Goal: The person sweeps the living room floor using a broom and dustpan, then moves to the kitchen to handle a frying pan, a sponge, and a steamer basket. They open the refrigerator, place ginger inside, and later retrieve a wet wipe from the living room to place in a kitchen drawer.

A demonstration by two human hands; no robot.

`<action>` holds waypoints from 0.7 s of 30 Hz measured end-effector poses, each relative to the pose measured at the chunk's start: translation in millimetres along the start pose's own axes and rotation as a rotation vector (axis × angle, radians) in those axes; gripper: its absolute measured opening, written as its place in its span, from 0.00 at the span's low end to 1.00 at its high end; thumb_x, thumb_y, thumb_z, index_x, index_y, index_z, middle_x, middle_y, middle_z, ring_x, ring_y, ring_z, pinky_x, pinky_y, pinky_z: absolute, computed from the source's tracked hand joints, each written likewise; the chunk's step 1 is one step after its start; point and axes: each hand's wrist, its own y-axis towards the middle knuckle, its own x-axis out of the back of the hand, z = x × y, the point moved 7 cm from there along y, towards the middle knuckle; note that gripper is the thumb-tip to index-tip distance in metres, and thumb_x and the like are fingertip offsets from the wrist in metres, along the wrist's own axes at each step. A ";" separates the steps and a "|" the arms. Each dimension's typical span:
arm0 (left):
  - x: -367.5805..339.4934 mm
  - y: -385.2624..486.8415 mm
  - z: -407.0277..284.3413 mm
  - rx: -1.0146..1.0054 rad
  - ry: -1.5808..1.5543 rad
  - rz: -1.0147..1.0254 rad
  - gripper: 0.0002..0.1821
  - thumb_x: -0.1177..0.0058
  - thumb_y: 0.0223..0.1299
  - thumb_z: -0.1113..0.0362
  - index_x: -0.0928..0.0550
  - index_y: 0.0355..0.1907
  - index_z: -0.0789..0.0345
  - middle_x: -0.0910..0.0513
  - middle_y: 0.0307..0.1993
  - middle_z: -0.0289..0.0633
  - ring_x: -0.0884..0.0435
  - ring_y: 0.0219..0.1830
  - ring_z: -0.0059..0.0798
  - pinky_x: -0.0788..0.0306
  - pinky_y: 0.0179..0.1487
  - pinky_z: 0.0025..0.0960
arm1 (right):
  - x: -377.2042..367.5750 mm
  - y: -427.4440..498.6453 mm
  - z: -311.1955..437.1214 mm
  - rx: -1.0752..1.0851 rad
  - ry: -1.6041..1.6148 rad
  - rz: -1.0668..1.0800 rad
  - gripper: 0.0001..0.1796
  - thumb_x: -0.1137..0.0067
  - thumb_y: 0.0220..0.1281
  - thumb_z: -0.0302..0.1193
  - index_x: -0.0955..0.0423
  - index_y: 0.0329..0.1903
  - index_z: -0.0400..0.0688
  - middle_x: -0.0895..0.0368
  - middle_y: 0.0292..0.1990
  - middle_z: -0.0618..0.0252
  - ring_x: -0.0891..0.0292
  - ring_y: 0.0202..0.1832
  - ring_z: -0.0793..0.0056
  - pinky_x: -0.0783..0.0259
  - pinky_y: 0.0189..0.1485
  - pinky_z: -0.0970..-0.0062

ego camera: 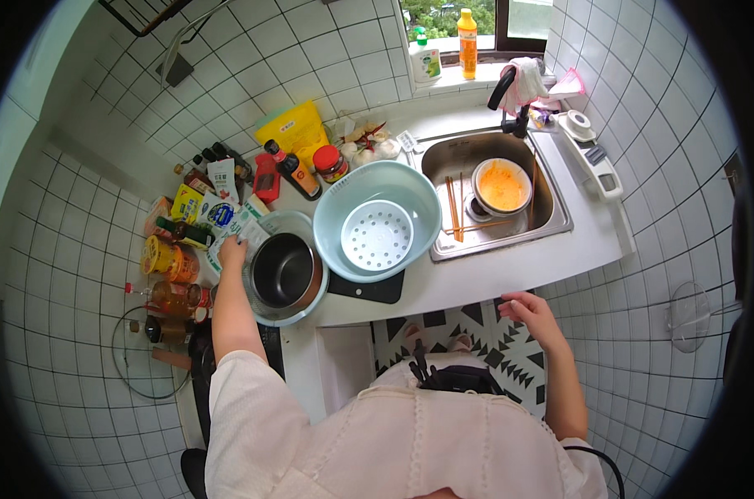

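My left hand (232, 252) reaches to a white-and-green packet (252, 209) among the food packages at the counter's left. Its fingers rest at the packet; whether they grip it I cannot tell. Just right of that hand, a dark-lined cooking pot (283, 269) sits inside a pale blue basin (314, 305). A larger light blue basin (377, 181) stands beside it, holding a white perforated round piece (377, 235). My right hand (526, 312) hangs in front of the counter edge, fingers apart, with nothing in it.
The steel sink (436, 168) holds a bowl with orange residue (503, 186) and several wooden chopsticks (454, 209). A black faucet (515, 118) carries a cloth. Sauce bottles (296, 171) and a red-lidded jar (330, 163) line the back. A glass lid (127, 355) leans at left.
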 end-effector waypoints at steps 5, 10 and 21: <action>26.3 -14.1 -19.2 -0.078 0.022 -0.175 0.16 0.46 0.60 0.54 0.15 0.40 0.64 0.16 0.39 0.49 0.19 0.43 0.48 0.28 0.45 0.45 | 27.8 0.1 6.0 -0.044 0.024 -0.044 0.16 0.53 0.70 0.32 0.26 0.55 0.39 0.17 0.43 0.61 0.21 0.44 0.78 0.29 0.48 0.79; 152.4 0.6 -12.3 -0.093 -0.159 -0.400 0.18 0.45 0.60 0.53 0.16 0.37 0.68 0.16 0.32 0.50 0.17 0.37 0.48 0.26 0.41 0.43 | 43.0 14.7 16.4 -0.075 0.026 -0.043 0.16 0.56 0.72 0.32 0.26 0.55 0.40 0.17 0.44 0.59 0.20 0.45 0.75 0.28 0.49 0.78; 184.6 124.1 5.2 -0.082 -0.187 -0.412 0.18 0.44 0.57 0.54 0.16 0.36 0.70 0.17 0.32 0.55 0.19 0.37 0.52 0.29 0.40 0.47 | 14.2 34.5 37.2 -0.105 0.092 -0.203 0.16 0.56 0.72 0.32 0.26 0.55 0.41 0.17 0.43 0.59 0.20 0.45 0.75 0.27 0.49 0.77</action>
